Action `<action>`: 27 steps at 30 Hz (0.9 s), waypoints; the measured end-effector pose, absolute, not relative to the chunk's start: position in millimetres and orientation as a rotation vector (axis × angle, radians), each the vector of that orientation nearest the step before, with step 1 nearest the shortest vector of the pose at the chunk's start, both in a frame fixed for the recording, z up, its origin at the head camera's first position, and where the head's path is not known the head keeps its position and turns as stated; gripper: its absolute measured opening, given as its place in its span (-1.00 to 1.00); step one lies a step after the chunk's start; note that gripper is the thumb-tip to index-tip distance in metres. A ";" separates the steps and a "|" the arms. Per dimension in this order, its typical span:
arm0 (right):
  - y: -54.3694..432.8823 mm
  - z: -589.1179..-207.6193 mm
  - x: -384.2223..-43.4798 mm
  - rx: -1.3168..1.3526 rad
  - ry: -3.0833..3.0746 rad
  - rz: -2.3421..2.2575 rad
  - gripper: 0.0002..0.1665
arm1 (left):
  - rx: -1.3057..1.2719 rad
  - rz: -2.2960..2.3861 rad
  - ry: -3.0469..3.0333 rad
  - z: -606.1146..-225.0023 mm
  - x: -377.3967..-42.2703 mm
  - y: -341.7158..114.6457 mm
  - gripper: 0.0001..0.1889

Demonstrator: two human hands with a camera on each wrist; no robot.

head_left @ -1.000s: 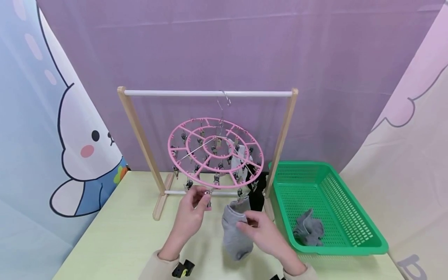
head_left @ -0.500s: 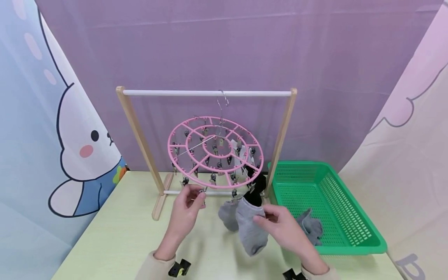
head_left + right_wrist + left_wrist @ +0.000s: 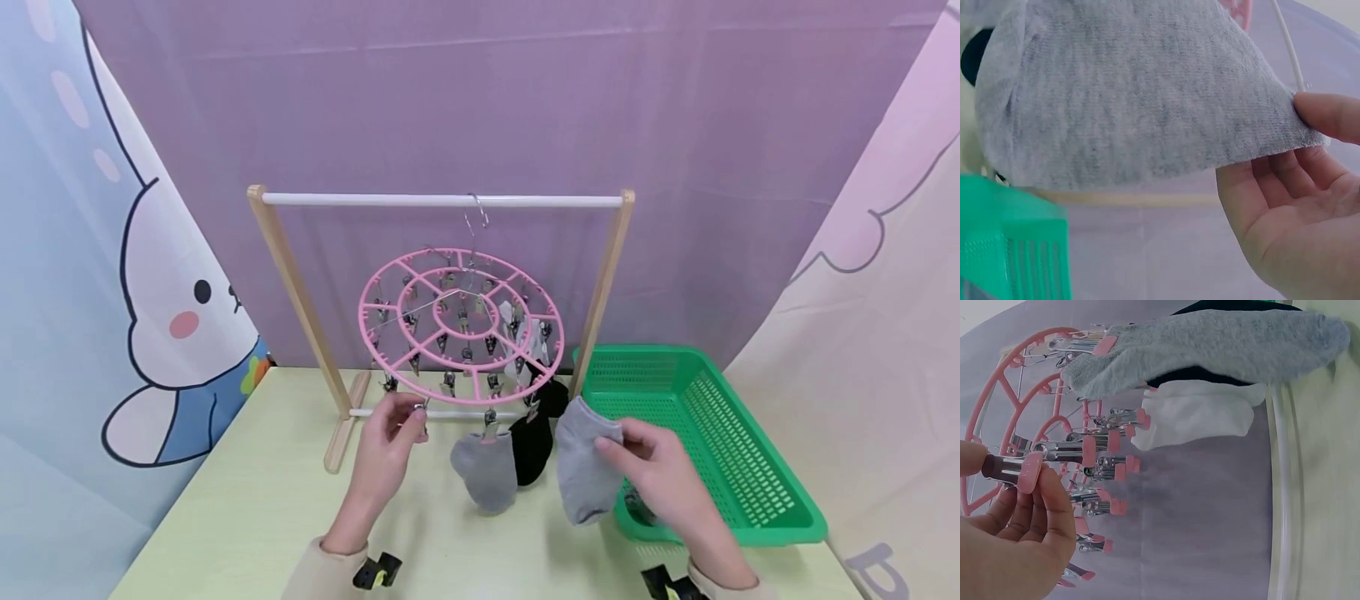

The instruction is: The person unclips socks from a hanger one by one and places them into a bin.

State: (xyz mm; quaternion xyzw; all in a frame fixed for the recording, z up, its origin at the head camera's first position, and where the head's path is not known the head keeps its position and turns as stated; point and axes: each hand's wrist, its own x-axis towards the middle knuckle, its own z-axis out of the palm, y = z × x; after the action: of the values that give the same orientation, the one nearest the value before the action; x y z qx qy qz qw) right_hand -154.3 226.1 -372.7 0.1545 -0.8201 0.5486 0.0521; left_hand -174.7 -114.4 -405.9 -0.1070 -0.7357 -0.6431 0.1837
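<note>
My left hand (image 3: 382, 454) pinches a metal clip (image 3: 1013, 472) with pink tips, one of several hanging from the round pink hanger (image 3: 362, 321). In my right hand (image 3: 671, 479), thumb and fingers pinch the edge of a light grey sock (image 3: 588, 467), which hangs apart from the hanger. That sock (image 3: 1122, 100) fills much of the right wrist view. Another grey sock (image 3: 487, 475) dangles from a front clip. Beside it hangs a black sock (image 3: 532, 450), and a white sock (image 3: 1200, 415) hangs farther back.
A wooden rack with a white bar (image 3: 360, 200) carries the hanger. On the table's right stands a green basket (image 3: 735, 537); a dark grey cloth piece (image 3: 639, 507) in it is mostly hidden behind my right hand. A purple curtain (image 3: 450, 100) is behind.
My right hand has carried its sock rightward, away from the clipped grey sock, toward the basket. My left hand has shifted slightly left with the clip, and the hanger has turned a little.
</note>
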 end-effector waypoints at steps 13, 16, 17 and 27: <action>283.5 -362.3 -180.4 0.299 -2.437 1.638 -0.72 | -0.170 -1.701 -2.040 -404.5 -167.3 -99.1 -0.80; 291.8 -363.7 -182.0 0.244 -2.430 1.633 -0.68 | -0.169 -1.686 -2.026 -405.0 -168.7 -101.1 -0.81; 295.0 -364.3 -182.7 0.228 -2.434 1.628 -0.67 | -0.167 -1.685 -2.021 -405.1 -169.1 -101.6 -0.81; 317.5 -383.2 -188.7 0.115 -2.548 1.634 -0.59 | -0.096 -1.712 -2.011 -405.8 -171.5 -104.4 -0.79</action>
State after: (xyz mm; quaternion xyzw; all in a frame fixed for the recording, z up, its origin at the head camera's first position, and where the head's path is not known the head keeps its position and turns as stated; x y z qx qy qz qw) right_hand -188.7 317.5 -383.2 0.0379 -0.8398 0.5387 0.0562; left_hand -171.5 -104.4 -405.8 -0.0352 -0.7376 -0.6276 0.2468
